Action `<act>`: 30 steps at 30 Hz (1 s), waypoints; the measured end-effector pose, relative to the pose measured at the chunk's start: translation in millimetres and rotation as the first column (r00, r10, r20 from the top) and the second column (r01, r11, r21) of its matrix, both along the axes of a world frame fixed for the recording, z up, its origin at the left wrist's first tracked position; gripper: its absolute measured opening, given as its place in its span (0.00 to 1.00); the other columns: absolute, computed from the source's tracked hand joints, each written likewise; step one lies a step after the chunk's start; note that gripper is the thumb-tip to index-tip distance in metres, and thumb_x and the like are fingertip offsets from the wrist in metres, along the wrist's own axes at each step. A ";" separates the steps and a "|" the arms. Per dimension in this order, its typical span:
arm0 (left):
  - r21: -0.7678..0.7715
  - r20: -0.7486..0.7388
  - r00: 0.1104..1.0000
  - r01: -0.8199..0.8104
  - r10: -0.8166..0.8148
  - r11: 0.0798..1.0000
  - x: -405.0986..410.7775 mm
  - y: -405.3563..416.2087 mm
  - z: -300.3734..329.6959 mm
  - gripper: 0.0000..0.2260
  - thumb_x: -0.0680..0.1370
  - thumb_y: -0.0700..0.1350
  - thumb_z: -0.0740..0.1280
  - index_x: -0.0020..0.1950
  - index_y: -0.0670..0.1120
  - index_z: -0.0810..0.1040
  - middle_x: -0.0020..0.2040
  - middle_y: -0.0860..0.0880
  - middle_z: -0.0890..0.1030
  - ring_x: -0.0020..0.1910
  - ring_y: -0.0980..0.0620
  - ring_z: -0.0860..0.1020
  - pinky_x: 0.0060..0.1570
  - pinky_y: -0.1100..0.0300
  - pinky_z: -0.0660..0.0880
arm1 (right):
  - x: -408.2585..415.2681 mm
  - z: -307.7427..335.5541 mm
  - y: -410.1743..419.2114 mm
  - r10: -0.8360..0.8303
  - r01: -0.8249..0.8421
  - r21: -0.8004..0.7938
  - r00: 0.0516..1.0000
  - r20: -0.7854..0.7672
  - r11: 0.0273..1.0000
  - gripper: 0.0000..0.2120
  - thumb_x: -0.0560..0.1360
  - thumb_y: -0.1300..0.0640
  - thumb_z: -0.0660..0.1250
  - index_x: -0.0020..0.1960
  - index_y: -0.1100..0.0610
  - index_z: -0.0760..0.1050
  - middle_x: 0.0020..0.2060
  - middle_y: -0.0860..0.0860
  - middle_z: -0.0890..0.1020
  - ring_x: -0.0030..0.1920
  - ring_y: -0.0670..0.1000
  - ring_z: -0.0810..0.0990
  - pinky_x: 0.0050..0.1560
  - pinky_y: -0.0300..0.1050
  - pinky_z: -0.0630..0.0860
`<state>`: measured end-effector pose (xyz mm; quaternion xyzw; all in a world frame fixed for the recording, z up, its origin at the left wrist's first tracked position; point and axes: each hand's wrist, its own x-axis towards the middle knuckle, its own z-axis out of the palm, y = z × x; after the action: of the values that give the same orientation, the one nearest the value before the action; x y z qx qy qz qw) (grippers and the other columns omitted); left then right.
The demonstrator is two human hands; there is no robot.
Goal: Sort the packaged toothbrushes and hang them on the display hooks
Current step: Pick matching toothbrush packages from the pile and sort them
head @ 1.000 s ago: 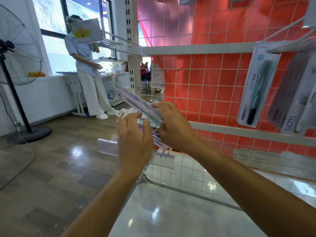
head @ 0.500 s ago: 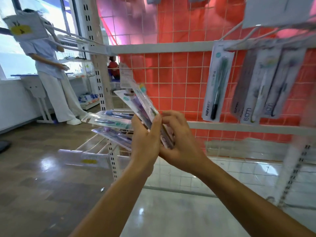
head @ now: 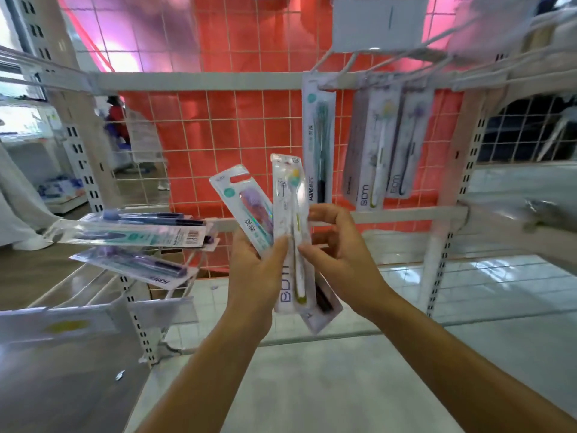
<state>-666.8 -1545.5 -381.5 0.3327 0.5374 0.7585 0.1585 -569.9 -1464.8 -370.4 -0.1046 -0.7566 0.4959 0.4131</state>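
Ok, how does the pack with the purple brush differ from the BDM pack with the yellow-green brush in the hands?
The purple-brush pack leans left, fanned outward; the BDM pack stands nearly upright. The purple-brush pack is gripped by the left hand alone; the BDM pack is also pinched by the right hand. The purple-brush pack has a red top strip; the BDM pack's top is clear. Both are unhung blister packs.

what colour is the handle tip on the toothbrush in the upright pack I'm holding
Yellow-green, on the upright pack, seen in the head view.

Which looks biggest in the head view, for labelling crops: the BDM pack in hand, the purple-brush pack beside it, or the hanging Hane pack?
1. BDM pack, nearest the camera.
2. Hane pack, hanging farther back.
3. Purple-brush pack, partly hidden by the left hand.
The first two look close; nearness makes it unsure.
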 end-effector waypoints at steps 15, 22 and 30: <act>-0.042 -0.031 0.986 0.162 -0.163 0.986 16.8 13.1 -1.3 0.08 0.80 0.46 0.61 0.58 0.51 0.76 0.51 0.51 0.83 0.50 0.51 0.82 0.49 0.55 0.80 | 36.3 1.1 22.1 -0.169 0.129 -0.285 0.978 -0.119 0.950 0.23 0.75 0.69 0.64 0.65 0.49 0.68 0.51 0.51 0.81 0.49 0.47 0.83 0.48 0.47 0.82; -0.105 0.038 0.989 0.147 -0.144 0.984 16.4 16.0 -9.2 0.08 0.80 0.48 0.59 0.53 0.50 0.78 0.46 0.48 0.83 0.47 0.49 0.82 0.45 0.55 0.81 | 41.2 -9.9 32.5 -0.152 0.115 -0.240 0.978 -0.141 0.964 0.24 0.76 0.71 0.62 0.65 0.49 0.68 0.52 0.53 0.81 0.47 0.48 0.82 0.45 0.45 0.81; -0.119 0.045 0.981 0.191 -0.186 0.974 34.1 29.6 -9.7 0.10 0.81 0.49 0.59 0.55 0.48 0.77 0.49 0.45 0.83 0.49 0.45 0.82 0.49 0.49 0.81 | 35.8 -27.7 21.5 -0.081 0.063 -0.179 0.992 -0.095 0.982 0.13 0.78 0.66 0.62 0.56 0.50 0.72 0.47 0.50 0.81 0.47 0.49 0.83 0.44 0.41 0.80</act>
<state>-632.7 -1515.9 -391.2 0.3590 0.5463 0.7111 0.2589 -534.0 -1443.3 -398.1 -0.1424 -0.6835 0.5502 0.4581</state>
